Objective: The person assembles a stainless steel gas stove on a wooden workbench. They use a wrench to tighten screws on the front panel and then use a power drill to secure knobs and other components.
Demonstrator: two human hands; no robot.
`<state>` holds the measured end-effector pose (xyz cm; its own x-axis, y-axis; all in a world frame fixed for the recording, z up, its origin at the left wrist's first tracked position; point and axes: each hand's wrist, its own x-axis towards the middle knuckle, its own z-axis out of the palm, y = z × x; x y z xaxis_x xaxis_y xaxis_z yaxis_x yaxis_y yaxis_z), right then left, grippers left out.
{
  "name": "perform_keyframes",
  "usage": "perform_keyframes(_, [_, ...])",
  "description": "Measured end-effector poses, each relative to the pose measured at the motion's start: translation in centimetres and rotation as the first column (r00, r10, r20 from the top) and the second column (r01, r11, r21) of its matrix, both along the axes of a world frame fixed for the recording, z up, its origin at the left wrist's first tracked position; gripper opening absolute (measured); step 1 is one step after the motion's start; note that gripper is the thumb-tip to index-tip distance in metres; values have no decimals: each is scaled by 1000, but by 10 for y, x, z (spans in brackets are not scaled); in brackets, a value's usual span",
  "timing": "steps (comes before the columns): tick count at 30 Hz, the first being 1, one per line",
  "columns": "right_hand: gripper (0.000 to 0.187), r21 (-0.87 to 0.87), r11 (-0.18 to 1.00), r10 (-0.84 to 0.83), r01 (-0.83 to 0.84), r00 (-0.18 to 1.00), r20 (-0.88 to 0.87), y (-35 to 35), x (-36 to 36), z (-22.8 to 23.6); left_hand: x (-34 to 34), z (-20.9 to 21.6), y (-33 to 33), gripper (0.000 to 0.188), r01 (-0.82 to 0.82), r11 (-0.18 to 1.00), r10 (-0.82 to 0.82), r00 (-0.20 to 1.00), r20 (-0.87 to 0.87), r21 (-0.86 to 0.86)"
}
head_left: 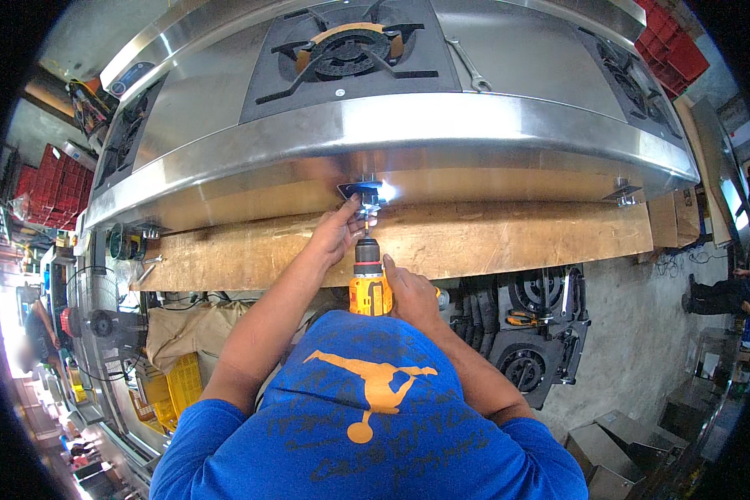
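A large stainless steel gas stove [442, 125] rests on a wooden workbench [492, 237]. My right hand [412, 293] grips a yellow and black cordless drill [368, 279], its bit pointing up at a small metal bracket [362, 191] under the stove's front edge. My left hand [339, 232] reaches up beside the bit, fingertips touching the bracket and the fastener there. A bright glare shines at the bracket.
A black burner grate [346, 50] and a wrench [468, 65] lie on the stove top. Cast iron burner grates [529, 333] and pliers [525, 317] sit on the floor at right. A fan [92, 317], yellow crate [183, 379] and red crates [54, 187] stand at left.
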<state>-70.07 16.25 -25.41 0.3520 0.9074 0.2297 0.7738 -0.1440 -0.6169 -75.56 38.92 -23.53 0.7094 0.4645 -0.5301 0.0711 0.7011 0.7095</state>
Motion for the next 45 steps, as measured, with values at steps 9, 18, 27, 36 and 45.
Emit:
perform_keyframes(9, [76, -18, 1000, -13, 13, 999, 31, 1, 2, 15, 1, 4, 1, 40, 39, 995, -41, 999, 21, 96])
perform_keyframes(18, [78, -106, 994, -23, 27, 999, 43, -5, -21, 30, -26, -21, 10, 40, 68, 992, -69, 998, 7, 105])
perform_keyframes(27, [75, -240, 951, -150, 196, 969, 196, -31, -115, 64, -83, 35, -34, 64, 329, 855, -233, 934, -269, 402])
perform_keyframes(36, [67, -294, 941, -103, 170, 968, 230, 13, -168, 83, -404, 43, 199, 30, 80, 422, 667, 646, -370, 903])
perform_keyframes(45, [89, -383, 910, -196, 158, 979, -61, 124, -272, 77, -676, -24, 389, 26, 387, 512, 785, 151, -601, 767])
